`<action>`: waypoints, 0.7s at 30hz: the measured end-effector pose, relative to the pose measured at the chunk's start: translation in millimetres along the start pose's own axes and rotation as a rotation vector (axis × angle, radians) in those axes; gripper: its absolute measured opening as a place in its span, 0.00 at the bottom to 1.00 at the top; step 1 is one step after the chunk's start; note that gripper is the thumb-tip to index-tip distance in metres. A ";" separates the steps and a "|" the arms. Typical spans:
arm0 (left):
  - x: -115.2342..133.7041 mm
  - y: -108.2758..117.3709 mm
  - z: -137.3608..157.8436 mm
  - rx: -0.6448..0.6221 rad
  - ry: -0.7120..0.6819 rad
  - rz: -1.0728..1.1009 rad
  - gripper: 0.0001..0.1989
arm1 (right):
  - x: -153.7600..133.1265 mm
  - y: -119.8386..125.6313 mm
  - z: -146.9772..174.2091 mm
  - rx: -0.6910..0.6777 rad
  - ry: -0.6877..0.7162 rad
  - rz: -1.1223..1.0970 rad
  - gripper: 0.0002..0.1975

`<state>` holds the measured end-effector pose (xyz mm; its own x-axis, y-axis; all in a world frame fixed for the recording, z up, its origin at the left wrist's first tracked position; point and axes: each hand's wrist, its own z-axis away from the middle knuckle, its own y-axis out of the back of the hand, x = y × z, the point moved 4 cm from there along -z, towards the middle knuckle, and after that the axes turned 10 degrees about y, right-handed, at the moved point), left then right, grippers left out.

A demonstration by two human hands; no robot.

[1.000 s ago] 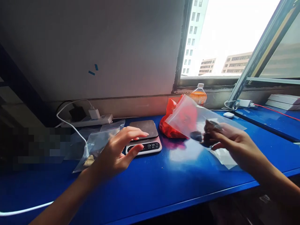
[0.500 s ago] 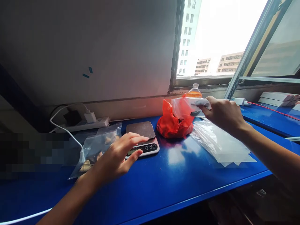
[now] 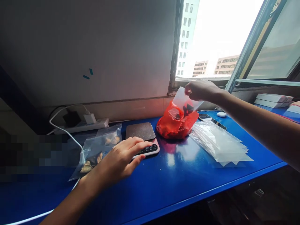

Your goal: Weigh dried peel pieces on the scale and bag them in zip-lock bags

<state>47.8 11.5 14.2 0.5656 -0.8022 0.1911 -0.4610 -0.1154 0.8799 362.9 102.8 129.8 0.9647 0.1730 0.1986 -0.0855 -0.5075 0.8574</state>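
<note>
My left hand stretches its fingers over the button panel of a small digital scale, a fingertip at the buttons. The scale's dark plate has only small specks on it. Up by the window, the fingers of my right hand pinch the upper edge of a clear plastic bag. Dark pieces show low in that bag, which hangs at the mouth of a red plastic bag. How far it reaches inside, I cannot tell.
Left of the scale lies a clear bag with pale dried pieces, near a white cable and power strip. Flat clear bags are stacked at right. Behind them are a phone and a white case.
My right hand has moved up and left, and the clear bag now hangs down at the red bag. My left hand has shifted slightly right and down over the scale's buttons.
</note>
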 end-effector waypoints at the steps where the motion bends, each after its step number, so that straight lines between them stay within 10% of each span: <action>1: -0.1 -0.1 -0.2 -0.008 0.005 -0.010 0.20 | 1.3 0.5 -3.0 0.033 0.005 -0.001 0.09; 12: 1.5 -2.6 -0.2 -0.060 -0.002 -0.028 0.21 | -33.4 5.8 5.9 0.174 0.121 0.184 0.14; 21: 0.8 -3.8 -2.2 -0.083 0.016 0.025 0.17 | -6.1 53.4 36.8 0.662 -0.253 0.053 0.15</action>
<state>51.5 12.6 11.9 0.5660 -0.7945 0.2202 -0.4172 -0.0457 0.9077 361.7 43.6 156.9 0.9985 -0.0274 0.0469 -0.0426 -0.9300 0.3652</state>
